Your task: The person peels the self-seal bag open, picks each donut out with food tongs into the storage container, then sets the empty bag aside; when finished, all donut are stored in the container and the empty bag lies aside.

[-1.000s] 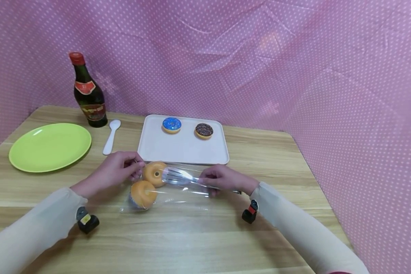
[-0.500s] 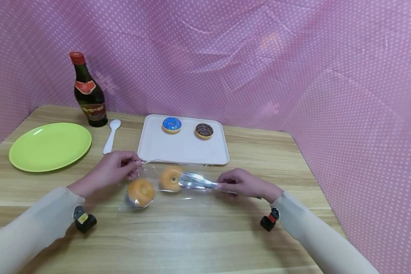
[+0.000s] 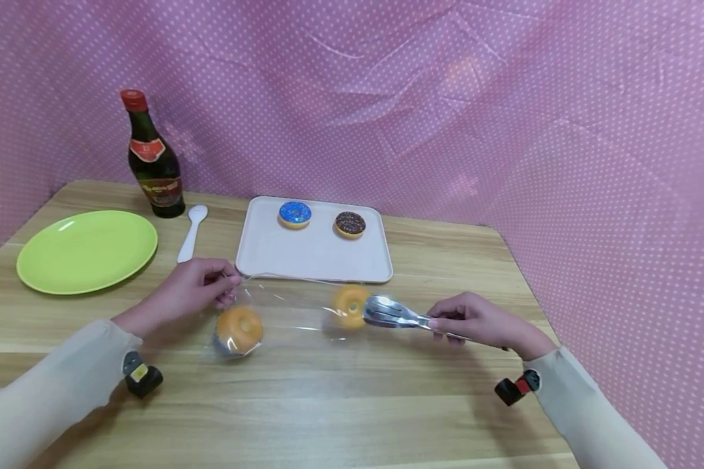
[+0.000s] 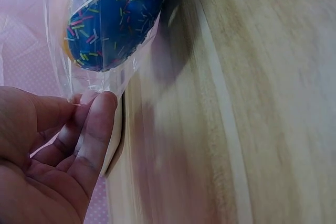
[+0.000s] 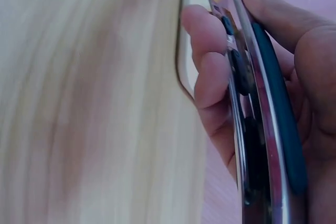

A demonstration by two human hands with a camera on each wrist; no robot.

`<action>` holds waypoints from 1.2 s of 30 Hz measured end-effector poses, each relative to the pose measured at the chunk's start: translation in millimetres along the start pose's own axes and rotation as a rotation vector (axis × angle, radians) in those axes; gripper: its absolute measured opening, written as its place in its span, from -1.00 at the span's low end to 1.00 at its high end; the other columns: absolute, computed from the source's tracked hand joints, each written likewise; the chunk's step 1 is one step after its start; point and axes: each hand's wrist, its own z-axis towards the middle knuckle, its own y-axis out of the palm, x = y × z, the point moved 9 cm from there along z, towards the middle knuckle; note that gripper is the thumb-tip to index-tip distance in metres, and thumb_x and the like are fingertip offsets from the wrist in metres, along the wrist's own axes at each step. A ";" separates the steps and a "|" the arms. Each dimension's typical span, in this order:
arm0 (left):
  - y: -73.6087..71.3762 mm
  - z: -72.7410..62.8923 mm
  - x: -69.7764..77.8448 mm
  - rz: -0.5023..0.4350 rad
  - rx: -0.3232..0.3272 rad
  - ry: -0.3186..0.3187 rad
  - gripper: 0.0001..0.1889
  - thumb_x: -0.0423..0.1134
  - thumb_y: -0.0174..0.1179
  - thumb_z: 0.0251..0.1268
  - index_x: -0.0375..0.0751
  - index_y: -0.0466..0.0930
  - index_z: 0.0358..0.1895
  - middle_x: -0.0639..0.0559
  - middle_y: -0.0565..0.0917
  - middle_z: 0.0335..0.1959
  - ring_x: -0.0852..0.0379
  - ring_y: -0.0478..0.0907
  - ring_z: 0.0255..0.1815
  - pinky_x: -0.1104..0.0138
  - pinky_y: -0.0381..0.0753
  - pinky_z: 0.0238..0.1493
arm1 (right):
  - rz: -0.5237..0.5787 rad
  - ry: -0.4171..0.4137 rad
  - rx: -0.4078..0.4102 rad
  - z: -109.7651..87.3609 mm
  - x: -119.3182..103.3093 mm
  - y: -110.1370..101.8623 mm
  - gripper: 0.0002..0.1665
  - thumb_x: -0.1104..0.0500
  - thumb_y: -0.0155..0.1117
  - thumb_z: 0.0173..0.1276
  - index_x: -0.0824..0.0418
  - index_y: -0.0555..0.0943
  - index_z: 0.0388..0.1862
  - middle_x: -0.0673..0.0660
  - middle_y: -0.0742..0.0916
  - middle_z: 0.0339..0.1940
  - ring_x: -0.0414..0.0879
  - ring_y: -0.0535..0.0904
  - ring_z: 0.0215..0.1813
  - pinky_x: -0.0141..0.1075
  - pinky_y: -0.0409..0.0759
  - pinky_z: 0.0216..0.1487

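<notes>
My left hand (image 3: 202, 290) pinches the closed-looking left end of a clear plastic bag (image 3: 293, 312). Inside the bag lies a doughnut (image 3: 239, 330) with its plain side up; the left wrist view shows blue icing with coloured sprinkles (image 4: 113, 30) on its other face. Metal tongs (image 3: 390, 312) with a dark green grip are in my right hand (image 3: 475, 319), fingers and thumb curled round both arms. Their tips clasp a second plain-side-up doughnut (image 3: 351, 305) at the right end of the bag. How much of that doughnut is still within the plastic I cannot tell.
Behind the bag a white tray (image 3: 311, 257) bears a blue-iced doughnut (image 3: 294, 214) and a chocolate one (image 3: 350, 225). To the left are a green plate (image 3: 88, 254), a white spoon (image 3: 191, 233) and a dark bottle (image 3: 155, 166). Pink dotted cloth (image 3: 352, 98) hangs around the table.
My right hand has moved right with the tongs, drawing one doughnut along the bag to its right end, away from the other. My left hand stays nearly in place on the bag.
</notes>
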 end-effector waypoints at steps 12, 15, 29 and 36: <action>-0.3 -1.8 -3.0 0.000 -0.005 0.001 -0.81 -0.33 0.11 0.63 -0.37 0.67 -0.08 -0.05 0.66 -0.39 0.28 0.56 -0.42 0.41 0.69 -0.38 | 0.072 0.023 0.070 -13.2 12.3 -40.2 -0.69 0.18 0.16 0.65 0.43 0.67 0.06 0.00 0.79 -0.35 -0.28 0.61 -0.46 -0.31 0.69 -0.43; -0.1 -1.3 -3.2 0.004 -0.008 0.001 -0.82 -0.32 0.11 0.63 -0.36 0.67 -0.09 -0.05 0.66 -0.39 0.27 0.57 -0.42 0.40 0.70 -0.37 | 0.016 0.034 0.135 -3.2 9.1 -46.0 -0.74 0.14 0.18 0.65 0.31 0.68 -0.01 0.02 0.79 -0.33 -0.23 0.61 -0.45 -0.29 0.67 -0.42; 0.6 -0.4 0.7 0.004 -0.014 0.014 -0.82 -0.33 0.11 0.63 -0.36 0.67 -0.12 -0.06 0.65 -0.39 0.25 0.58 -0.41 0.39 0.71 -0.37 | -0.456 -0.147 0.485 78.0 -50.6 -28.5 -0.81 0.04 0.26 0.60 0.14 0.67 -0.14 -0.01 0.60 -0.50 -0.21 0.44 -0.50 -0.36 0.41 -0.47; 1.4 -0.1 -1.3 0.008 -0.017 -0.018 -0.82 -0.33 0.10 0.63 -0.36 0.67 -0.09 -0.06 0.67 -0.37 0.25 0.59 -0.40 0.40 0.71 -0.36 | -0.708 -0.172 0.555 105.5 -70.3 -10.3 -0.79 0.03 0.24 0.61 0.13 0.58 -0.20 -0.01 0.59 -0.47 -0.15 0.44 -0.45 -0.25 0.45 -0.41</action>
